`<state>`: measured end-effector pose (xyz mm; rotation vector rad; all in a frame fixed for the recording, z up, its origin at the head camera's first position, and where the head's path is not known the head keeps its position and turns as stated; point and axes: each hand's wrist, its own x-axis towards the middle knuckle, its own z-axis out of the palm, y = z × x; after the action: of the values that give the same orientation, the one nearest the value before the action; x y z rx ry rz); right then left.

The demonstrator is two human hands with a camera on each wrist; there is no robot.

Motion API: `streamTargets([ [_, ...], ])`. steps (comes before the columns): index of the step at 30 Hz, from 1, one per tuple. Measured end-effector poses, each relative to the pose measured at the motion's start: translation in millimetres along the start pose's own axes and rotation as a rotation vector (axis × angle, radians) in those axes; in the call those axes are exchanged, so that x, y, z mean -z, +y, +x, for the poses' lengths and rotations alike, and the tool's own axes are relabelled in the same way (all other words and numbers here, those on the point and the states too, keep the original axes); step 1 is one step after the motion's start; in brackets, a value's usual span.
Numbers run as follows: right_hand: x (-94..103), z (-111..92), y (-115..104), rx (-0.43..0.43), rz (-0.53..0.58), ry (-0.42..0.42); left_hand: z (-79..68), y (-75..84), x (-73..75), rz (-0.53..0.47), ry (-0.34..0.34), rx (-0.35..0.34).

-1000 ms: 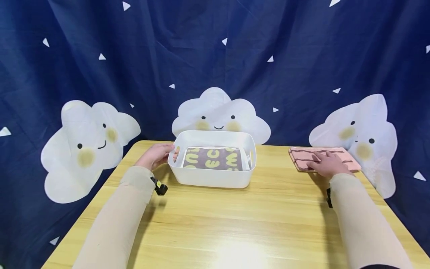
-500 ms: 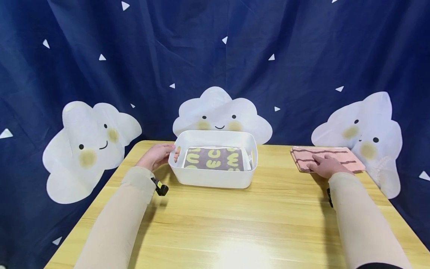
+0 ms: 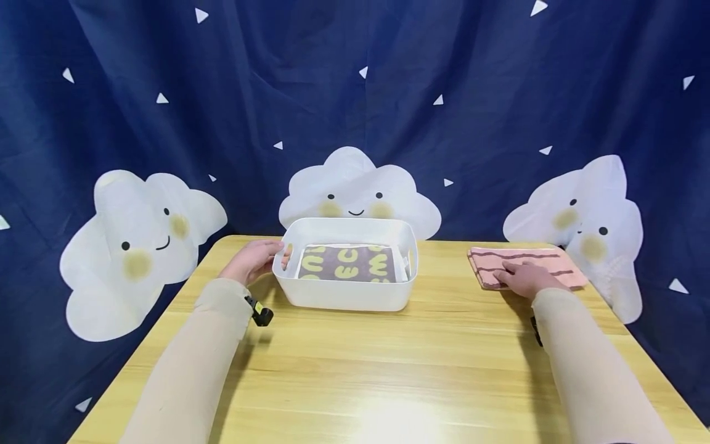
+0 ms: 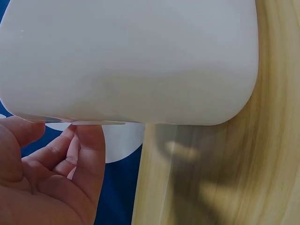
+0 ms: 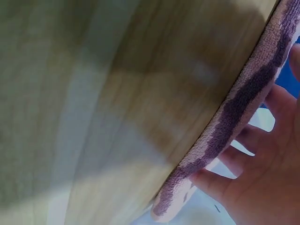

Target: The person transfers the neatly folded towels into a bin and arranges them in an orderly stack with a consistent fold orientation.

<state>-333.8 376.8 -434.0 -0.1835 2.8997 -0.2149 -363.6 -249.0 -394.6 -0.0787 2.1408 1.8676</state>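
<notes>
In the head view a white plastic basket (image 3: 344, 296) stands on the table. My left hand (image 3: 252, 262) holds its left end, the thumb by the rim and the fingers at the handle opening. The left wrist view shows those fingertips (image 4: 89, 136) against the basket's end. Inside lies a folded grey-brown towel (image 3: 327, 262) with yellow letters. Toward the right, a folded pink towel (image 3: 560, 271) with dark wavy stripes lies flat. My right hand (image 3: 524, 279) rests on its near part. Spread fingers (image 5: 234, 159) touch the towel in the right wrist view.
The light wooden table (image 3: 388, 364) runs beneath both arms. Behind it hangs a dark blue curtain (image 3: 333, 80) with white clouds and triangles, close to the table's back edge. A wide stretch of table separates the basket from the pink towel.
On the pink towel, my right hand has drawn slightly back toward its near edge, with the fingers less stretched out. The left hand keeps its hold on the basket. The head view has shifted slightly.
</notes>
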Motion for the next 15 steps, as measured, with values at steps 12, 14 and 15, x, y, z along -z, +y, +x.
streamTargets([
  [12, -3.6, -22.7, -36.0, 0.028, -0.1, 0.034, -0.8, -2.8, 1.8, 0.003, 0.005, 0.008],
  [14, -5.2, -27.1, -43.8, 0.04, -0.108, 0.034, 0.4, -2.6, 2.5, 0.003, 0.006, 0.006],
  [15, -5.8, -29.5, -47.8, 0.041, -0.112, 0.031, 0.7, -2.4, 3.0, 0.004, 0.002, 0.001],
])
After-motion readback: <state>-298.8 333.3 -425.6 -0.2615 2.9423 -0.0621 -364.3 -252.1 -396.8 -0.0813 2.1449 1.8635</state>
